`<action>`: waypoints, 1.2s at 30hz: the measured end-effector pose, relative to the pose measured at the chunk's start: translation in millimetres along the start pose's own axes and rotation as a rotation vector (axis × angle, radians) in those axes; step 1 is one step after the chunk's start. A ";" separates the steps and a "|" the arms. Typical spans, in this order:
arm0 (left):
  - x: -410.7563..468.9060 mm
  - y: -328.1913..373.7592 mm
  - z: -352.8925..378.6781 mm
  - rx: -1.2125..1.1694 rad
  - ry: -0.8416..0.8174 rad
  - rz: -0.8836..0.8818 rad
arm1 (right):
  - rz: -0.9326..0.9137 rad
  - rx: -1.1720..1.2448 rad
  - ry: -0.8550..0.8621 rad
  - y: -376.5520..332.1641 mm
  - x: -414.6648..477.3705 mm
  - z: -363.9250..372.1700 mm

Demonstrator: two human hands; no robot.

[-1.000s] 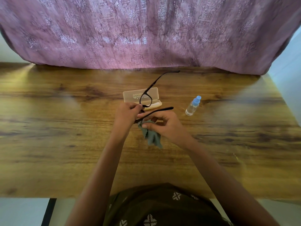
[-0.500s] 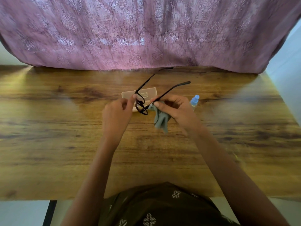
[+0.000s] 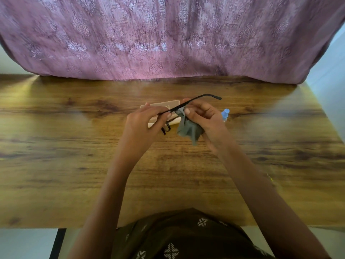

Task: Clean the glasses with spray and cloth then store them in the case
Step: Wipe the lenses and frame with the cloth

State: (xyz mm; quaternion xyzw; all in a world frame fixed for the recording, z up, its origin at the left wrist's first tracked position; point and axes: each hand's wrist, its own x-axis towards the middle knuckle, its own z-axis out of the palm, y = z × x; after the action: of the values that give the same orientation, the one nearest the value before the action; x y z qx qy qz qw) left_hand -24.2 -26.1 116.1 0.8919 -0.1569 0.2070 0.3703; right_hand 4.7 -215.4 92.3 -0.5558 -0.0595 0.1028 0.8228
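While hands hide lenses, glasses (image 3: 194,101) prob. mostly unseen; spray bottle (image 3: 225,114) half-blocked.

Wooden table (image 3: 74,165), two things on it.
A beige glasses case (image 3: 160,106) lies far-centre; a blue-capped spray bottle (image 3: 225,114) stands right of it.

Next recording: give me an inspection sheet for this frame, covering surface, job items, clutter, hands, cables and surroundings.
Surface: wooden table, dark grain, bare around the work.
Job's things: black glasses held above the table; grey cloth pinched around one temple arm; glasses case lying behind the hands, partly hidden; spray bottle with blue cap, mostly hidden by the right hand.
Clutter: nothing seen.
Hands: left hand grips the frame; right hand holds the cloth on the arm.
Cables: nothing seen.
Surroundings: patterned purple fabric hangs behind the table.
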 end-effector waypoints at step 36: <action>-1.1 11.7 -3.2 0.132 -0.072 0.044 | -0.780 -1.271 0.011 -6.4 -2.0 18.4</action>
State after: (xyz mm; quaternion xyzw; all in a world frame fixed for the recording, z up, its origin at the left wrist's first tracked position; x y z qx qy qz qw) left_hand -31.0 -31.6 124.6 0.9175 -0.1756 0.1929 0.3002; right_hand -0.5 -201.6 105.2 -0.8633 -0.2962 -0.2539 0.3200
